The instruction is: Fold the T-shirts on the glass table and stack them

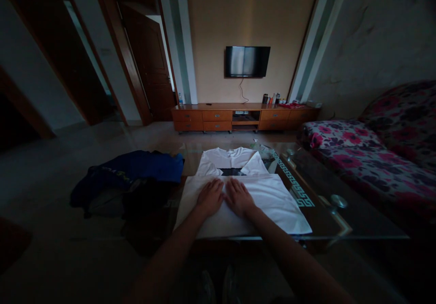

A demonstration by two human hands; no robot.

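A white T-shirt [272, 204] lies on the glass table, its collar toward the far side. Its lower part is folded up over the middle, and a strip of dark print shows just past the fold's edge. Both sleeves are angled inward over the front. My left hand [210, 197] rests flat on the folded layer, left of the middle. Close beside it, my right hand [239, 197] lies flat on the same layer, fingers pointing away from me. Neither hand grips the cloth.
A heap of blue and dark clothes [150, 168] lies at the table's left. The glass table [368, 218] reaches out to the right, near a flowered sofa [354, 140]. Across the room, a low wooden cabinet [218, 115] stands beneath a wall-mounted television [247, 61].
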